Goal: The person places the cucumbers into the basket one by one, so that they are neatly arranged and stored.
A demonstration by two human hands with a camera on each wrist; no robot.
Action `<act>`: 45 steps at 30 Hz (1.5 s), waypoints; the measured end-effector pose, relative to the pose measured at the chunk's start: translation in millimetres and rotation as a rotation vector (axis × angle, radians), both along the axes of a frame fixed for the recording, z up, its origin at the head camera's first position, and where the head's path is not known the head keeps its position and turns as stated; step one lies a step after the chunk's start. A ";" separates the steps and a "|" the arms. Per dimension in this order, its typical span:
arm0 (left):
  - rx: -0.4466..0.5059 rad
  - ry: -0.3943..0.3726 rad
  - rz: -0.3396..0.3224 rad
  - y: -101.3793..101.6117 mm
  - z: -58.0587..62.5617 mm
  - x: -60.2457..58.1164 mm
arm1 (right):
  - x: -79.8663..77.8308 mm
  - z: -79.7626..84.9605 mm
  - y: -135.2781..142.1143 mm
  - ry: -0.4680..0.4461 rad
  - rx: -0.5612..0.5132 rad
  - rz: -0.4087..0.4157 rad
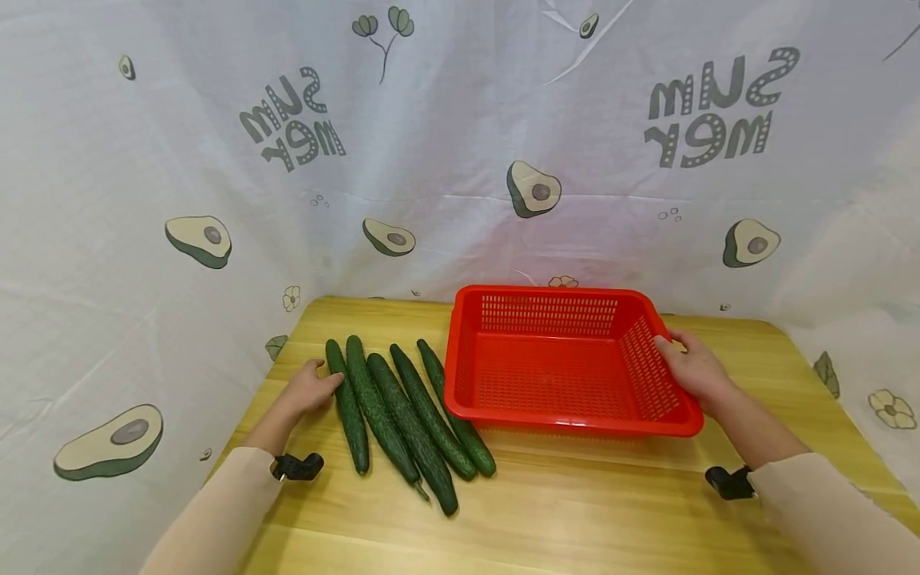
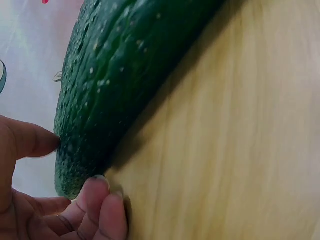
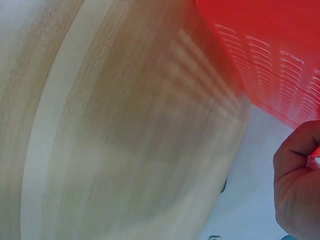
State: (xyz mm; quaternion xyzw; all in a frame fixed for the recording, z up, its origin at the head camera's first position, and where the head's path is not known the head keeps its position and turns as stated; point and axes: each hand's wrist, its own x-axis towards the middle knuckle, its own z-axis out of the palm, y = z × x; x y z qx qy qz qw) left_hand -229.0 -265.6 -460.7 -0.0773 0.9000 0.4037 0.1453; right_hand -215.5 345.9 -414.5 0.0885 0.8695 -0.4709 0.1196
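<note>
Several dark green cucumbers lie side by side on the table, left of a red plastic basket [image 1: 546, 359] with slotted walls. My left hand [image 1: 311, 389] is at the leftmost cucumber [image 1: 350, 415]. In the left wrist view, the thumb [image 2: 37, 141] touches one side of that cucumber near its end, and the curled fingers [image 2: 95, 200] are at the other side. My right hand [image 1: 695, 369] grips the basket's right rim, thumb on the inside edge. The right wrist view shows the curled right hand [image 3: 300, 185] at the basket's edge; most of its fingers are hidden.
The wood-grain table [image 1: 575, 511] extends in front of the basket and cucumbers. A white cloth [image 1: 446, 144] printed with avocados and lettering hangs behind the table and along its sides. Other cucumbers [image 1: 413, 431] lie close together between the left hand and the basket.
</note>
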 end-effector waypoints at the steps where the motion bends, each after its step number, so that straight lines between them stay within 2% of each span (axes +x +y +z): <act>1: 0.046 -0.015 0.015 0.8 -2.0 0.0 | 0.0 -0.1 -0.3 0.003 -0.001 -0.002; 4: 0.136 -0.043 0.044 2.3 -6.9 0.3 | 0.2 -0.6 -0.8 0.004 -0.003 -0.008; 7: 0.145 -0.044 0.059 3.4 -6.8 1.9 | 0.4 -1.2 -1.4 0.007 -0.003 -0.011; 14: -0.021 0.009 0.042 5.8 4.4 12.1 | 0.6 -0.6 -1.2 -0.005 0.022 -0.020; 18: -0.083 0.027 0.035 6.4 4.7 15.2 | 1.1 0.6 -1.8 0.003 0.036 -0.021; 20: -0.086 0.019 0.045 6.6 5.4 15.5 | 1.5 1.2 -2.1 0.009 0.037 -0.021; 34: 0.044 -0.016 0.112 -2.3 0.8 15.0 | 6.4 1.1 -5.9 0.023 0.036 -0.024; 40: 0.147 -0.012 0.119 -7.4 6.3 14.5 | 8.4 0.2 -6.4 0.009 0.027 -0.036; 45: 0.218 0.015 0.078 -5.3 18.4 12.4 | 9.9 -1.2 -5.6 0.009 0.026 -0.037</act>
